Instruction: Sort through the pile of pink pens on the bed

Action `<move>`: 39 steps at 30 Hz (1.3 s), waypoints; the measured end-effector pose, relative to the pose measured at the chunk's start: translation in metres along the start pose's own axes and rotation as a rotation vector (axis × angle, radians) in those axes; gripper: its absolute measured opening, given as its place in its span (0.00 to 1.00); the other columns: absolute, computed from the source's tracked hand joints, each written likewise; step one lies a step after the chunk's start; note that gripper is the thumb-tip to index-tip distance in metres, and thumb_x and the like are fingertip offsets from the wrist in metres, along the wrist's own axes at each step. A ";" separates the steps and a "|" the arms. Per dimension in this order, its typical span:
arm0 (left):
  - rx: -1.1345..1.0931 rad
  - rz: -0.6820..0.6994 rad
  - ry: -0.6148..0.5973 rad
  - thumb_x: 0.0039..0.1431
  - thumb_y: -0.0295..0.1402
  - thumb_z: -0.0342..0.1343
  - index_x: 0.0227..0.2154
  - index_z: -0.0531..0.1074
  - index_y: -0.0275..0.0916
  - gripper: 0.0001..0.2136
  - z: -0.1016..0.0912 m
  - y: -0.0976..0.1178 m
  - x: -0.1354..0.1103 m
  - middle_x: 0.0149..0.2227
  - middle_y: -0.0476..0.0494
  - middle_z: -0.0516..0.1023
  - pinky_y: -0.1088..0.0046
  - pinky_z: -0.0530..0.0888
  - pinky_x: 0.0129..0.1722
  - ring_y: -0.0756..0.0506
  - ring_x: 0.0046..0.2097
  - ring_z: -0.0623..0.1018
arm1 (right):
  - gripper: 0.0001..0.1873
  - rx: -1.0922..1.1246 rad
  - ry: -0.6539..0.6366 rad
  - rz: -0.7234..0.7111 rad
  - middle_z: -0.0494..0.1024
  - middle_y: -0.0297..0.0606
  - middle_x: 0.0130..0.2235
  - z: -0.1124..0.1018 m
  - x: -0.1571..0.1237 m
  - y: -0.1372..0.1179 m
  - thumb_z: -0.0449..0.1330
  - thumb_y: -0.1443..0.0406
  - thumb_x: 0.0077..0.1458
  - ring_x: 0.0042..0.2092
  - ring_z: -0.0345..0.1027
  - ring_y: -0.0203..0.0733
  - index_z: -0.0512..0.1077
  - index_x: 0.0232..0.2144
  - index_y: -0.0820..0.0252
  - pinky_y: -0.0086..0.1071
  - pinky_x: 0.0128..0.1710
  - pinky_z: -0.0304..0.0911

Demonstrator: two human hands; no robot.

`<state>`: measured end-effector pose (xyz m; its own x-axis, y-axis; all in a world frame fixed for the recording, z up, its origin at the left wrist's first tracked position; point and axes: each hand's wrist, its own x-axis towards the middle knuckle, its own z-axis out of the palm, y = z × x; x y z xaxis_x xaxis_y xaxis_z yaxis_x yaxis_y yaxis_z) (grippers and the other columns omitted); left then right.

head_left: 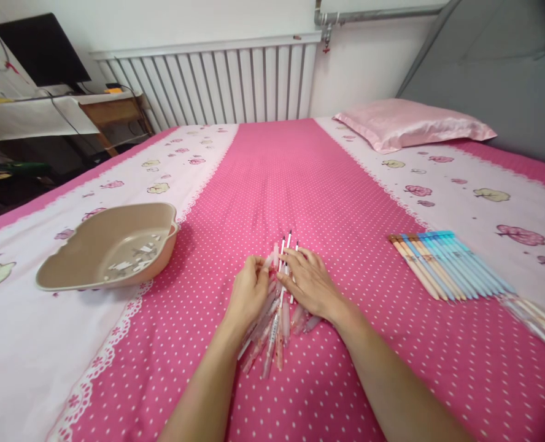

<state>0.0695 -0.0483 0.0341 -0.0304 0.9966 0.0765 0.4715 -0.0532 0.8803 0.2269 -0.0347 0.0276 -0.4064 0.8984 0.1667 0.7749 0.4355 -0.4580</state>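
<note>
A loose bunch of pink and clear pens [276, 334] lies on the pink dotted bedsheet [282, 178] in front of me. My left hand [250, 294] rests on the bunch's left side, fingers curled and pinching at a pen near its top. From the right, my right hand [310, 283] lies over the bunch, its fingers bent round several pens. Pen tips [287, 240] stick out beyond the fingers.
A beige shallow basin [111, 248] with small scraps inside sits at the left. At the right, a row of blue and orange pens [447, 264] lies side by side. Further back are a pink pillow [410, 123] and a radiator [217, 83].
</note>
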 end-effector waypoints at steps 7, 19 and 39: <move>-0.005 0.007 0.008 0.59 0.31 0.46 0.34 0.64 0.38 0.04 -0.001 0.000 -0.001 0.34 0.45 0.73 0.72 0.67 0.36 0.46 0.36 0.73 | 0.26 0.001 -0.009 -0.006 0.58 0.37 0.62 -0.001 -0.001 -0.002 0.38 0.48 0.61 0.64 0.39 0.52 0.67 0.48 0.53 0.52 0.60 0.39; -0.039 -0.009 0.009 0.59 0.31 0.46 0.34 0.64 0.38 0.04 -0.001 -0.001 -0.001 0.34 0.44 0.74 0.72 0.68 0.36 0.46 0.36 0.74 | 0.24 -0.076 0.214 0.099 0.65 0.49 0.56 -0.003 0.004 -0.003 0.41 0.53 0.62 0.57 0.56 0.51 0.71 0.33 0.60 0.46 0.54 0.54; -0.029 -0.013 0.001 0.60 0.31 0.45 0.35 0.64 0.37 0.04 -0.001 0.001 -0.002 0.36 0.41 0.75 0.69 0.69 0.36 0.45 0.38 0.75 | 0.22 0.022 0.095 0.149 0.71 0.43 0.49 0.005 0.006 0.006 0.43 0.57 0.62 0.60 0.47 0.55 0.69 0.50 0.58 0.55 0.59 0.36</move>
<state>0.0690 -0.0501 0.0357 -0.0375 0.9971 0.0657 0.4454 -0.0422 0.8944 0.2265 -0.0267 0.0221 -0.2395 0.9546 0.1770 0.8119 0.2969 -0.5027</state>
